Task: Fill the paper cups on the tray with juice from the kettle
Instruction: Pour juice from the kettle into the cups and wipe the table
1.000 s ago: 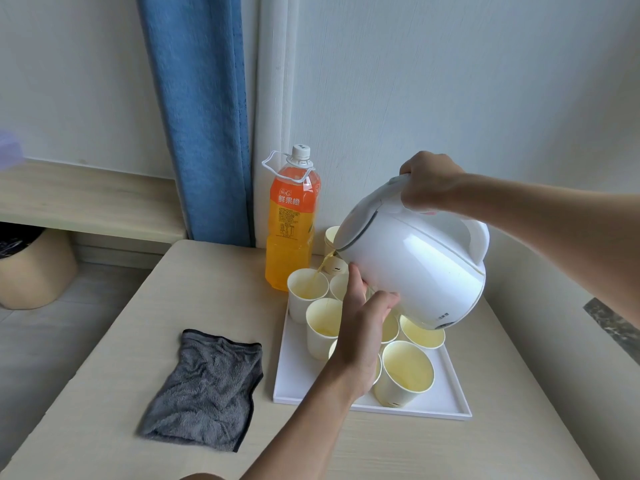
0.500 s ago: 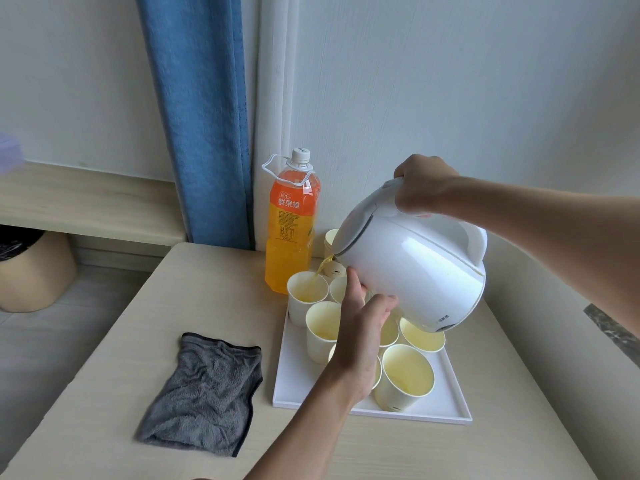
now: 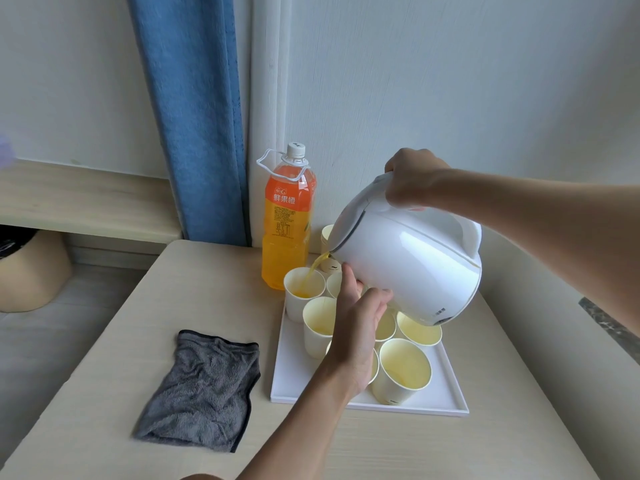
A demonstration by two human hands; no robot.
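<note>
A white kettle (image 3: 412, 261) hangs tilted to the left above a white tray (image 3: 446, 396) of several pale yellow paper cups. My right hand (image 3: 412, 181) grips the kettle's handle from above. My left hand (image 3: 360, 323) touches the kettle's underside with straight fingers. An orange stream runs from the spout into the far-left cup (image 3: 304, 296), which holds some juice at its bottom. The near-right cup (image 3: 403, 370) stands upright with a little juice. My left hand hides part of the middle cups.
A tall orange juice bottle (image 3: 287, 223) stands behind the tray, by the wall. A grey cloth (image 3: 204, 386) lies on the beige table (image 3: 194, 282) left of the tray. A blue curtain (image 3: 194, 116) hangs behind. A round basket (image 3: 31, 271) sits on the floor at left.
The kettle has tipped a little further and the juice stream now falls clearly into the far-left cup. Both hands stay on the kettle.
</note>
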